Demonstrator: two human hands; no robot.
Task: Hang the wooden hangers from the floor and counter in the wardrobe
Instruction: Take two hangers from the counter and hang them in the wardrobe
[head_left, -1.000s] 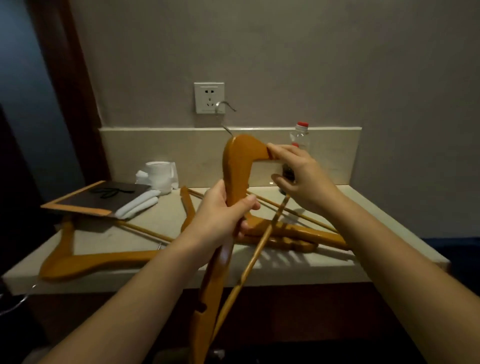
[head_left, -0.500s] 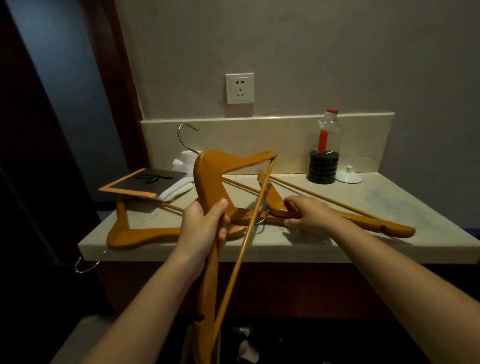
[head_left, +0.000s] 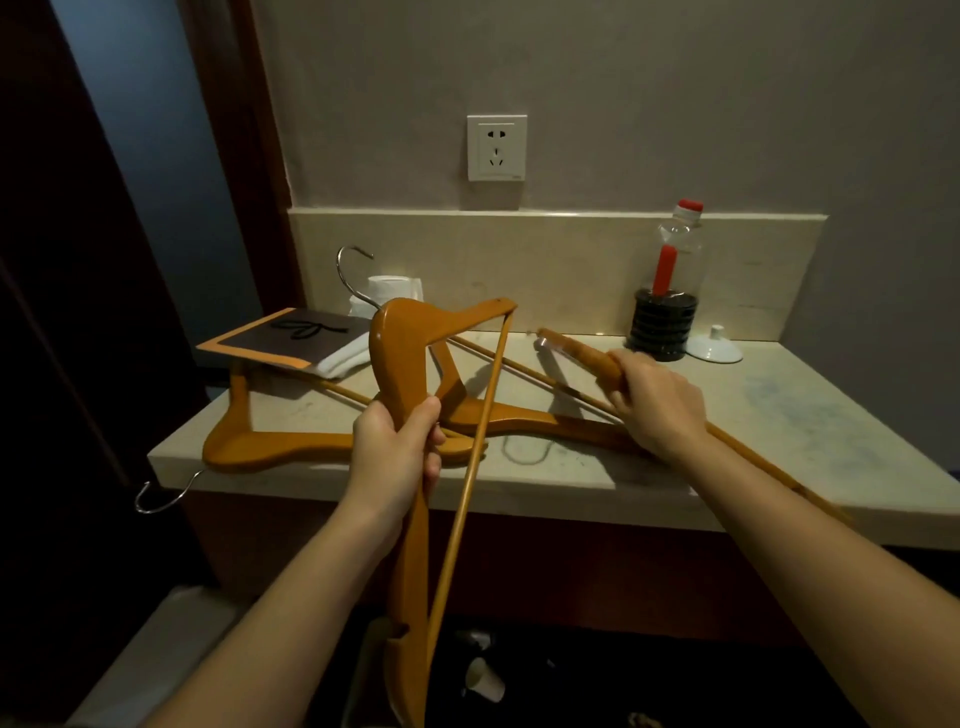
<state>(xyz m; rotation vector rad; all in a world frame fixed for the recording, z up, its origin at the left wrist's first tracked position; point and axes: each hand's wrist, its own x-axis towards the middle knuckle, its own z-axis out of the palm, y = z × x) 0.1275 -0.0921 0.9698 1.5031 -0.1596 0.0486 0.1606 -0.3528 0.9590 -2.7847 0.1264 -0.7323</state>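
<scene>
Facing a pale stone counter (head_left: 805, 431) under a grey wall (head_left: 675, 104), we grip one orange wooden hanger (head_left: 400, 353) upright in our left hand (head_left: 400, 457). Our right hand (head_left: 657, 405) curls round a second hanger (head_left: 576, 351) above two more hangers (head_left: 270, 452) lying there, near a red-capped plastic bottle (head_left: 670, 291).

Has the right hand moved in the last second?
Yes. The right hand left the upright hanger and dropped toward the counter, now gripping a second hanger near the bottle.

Head-worn camera looks forward and down, close over the counter (head_left: 779, 415).
</scene>
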